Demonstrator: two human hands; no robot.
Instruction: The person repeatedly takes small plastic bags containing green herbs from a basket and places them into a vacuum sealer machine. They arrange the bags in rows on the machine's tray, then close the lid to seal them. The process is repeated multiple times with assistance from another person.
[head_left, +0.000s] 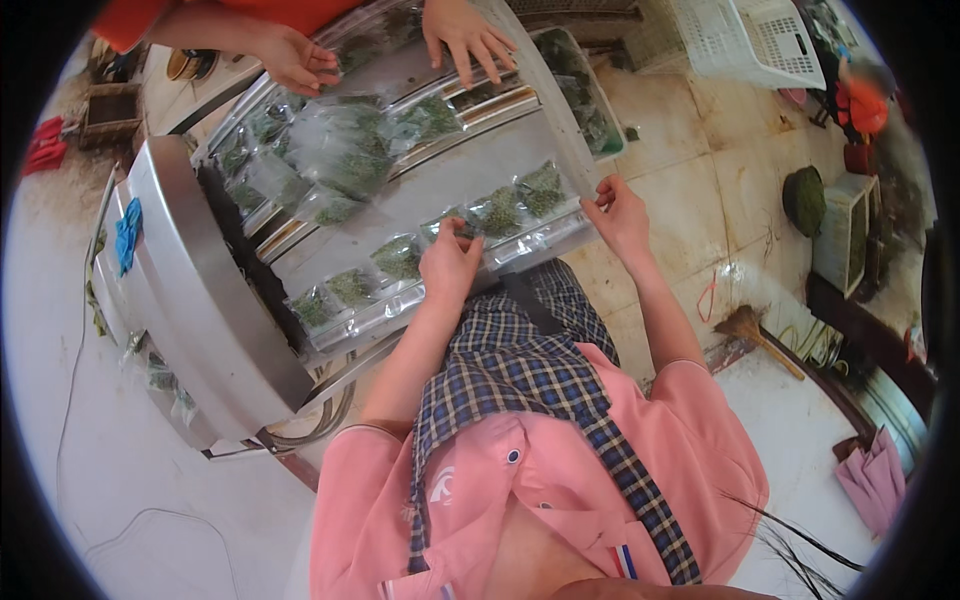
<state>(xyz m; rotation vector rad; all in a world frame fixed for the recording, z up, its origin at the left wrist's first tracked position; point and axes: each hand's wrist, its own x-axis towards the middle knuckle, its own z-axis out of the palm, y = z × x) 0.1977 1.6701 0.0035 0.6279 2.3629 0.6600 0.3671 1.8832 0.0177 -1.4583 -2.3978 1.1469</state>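
Clear plastic bags of small green produce lie in a row along the near sealing bar (536, 234) of a metal machine, which looks like a vacuum sealer. My left hand (452, 262) pinches the top of one bag (442, 223) in the middle of this row. At the row's right end, my right hand (616, 217) has its fingertips at the machine's corner, by the bag there (541, 189); whether it grips anything is unclear. More filled bags (345, 146) are heaped on the far left of the machine bed (420, 187).
Across the machine, a co-worker in orange reaches over the bed with both hands (465, 41). The thick metal lid (217, 300) stands at the left. A tub of filled bags (581, 97), a white plastic crate (742, 37) and a broom (757, 337) are to the right.
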